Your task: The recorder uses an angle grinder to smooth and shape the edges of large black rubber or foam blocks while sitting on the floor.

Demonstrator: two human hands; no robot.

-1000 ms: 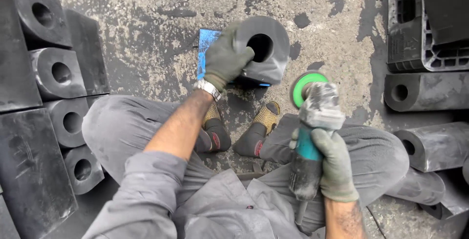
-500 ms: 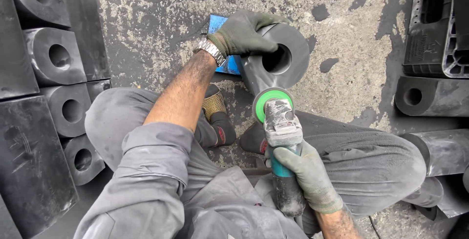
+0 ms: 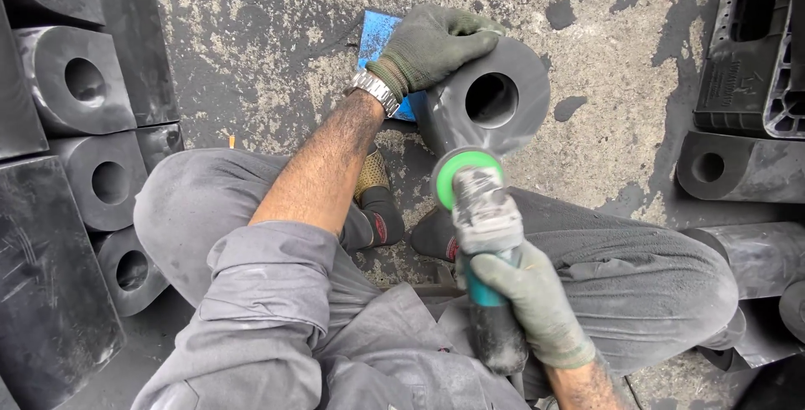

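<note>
I sit on the ground with a dark grey rubber block (image 3: 490, 100) with a round hole standing between my feet. My gloved left hand (image 3: 432, 45) rests on its top left side and holds it steady. My gloved right hand (image 3: 532, 297) grips the handle of an angle grinder (image 3: 482, 209). The grinder's green disc (image 3: 461, 171) sits at the block's lower edge, touching it or nearly so. A blue sheet (image 3: 377, 37) lies under the block, mostly hidden by my left hand.
Stacked dark rubber blocks with holes (image 3: 75, 87) line the left side. More blocks (image 3: 738, 167) and a black plastic pallet (image 3: 755, 49) lie at the right. The concrete floor (image 3: 251, 49) is stained and rough. My shoes (image 3: 381, 209) sit below the block.
The grinder has moved left and up until its disc reaches the block's lower edge. My left hand has shifted over the block's top, and the hole now faces me more.
</note>
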